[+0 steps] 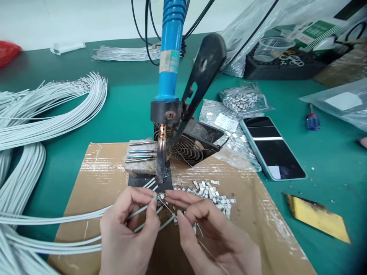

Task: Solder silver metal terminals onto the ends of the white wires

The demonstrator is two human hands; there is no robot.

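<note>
Below one soldering iron (169, 84), the left hand (129, 229) pinches white cable (69, 220); the right hand (218, 233) pinches one thin wire (168, 207); right of the iron, one phone (276, 152).

Picture edges cut off the blue soldering iron (172, 49) at twelve o'clock, white wires (57, 131) at nine, left hand (130, 229) and right hand (220, 233) around six; the bag label (226, 122) toward two is too small to read.
</note>
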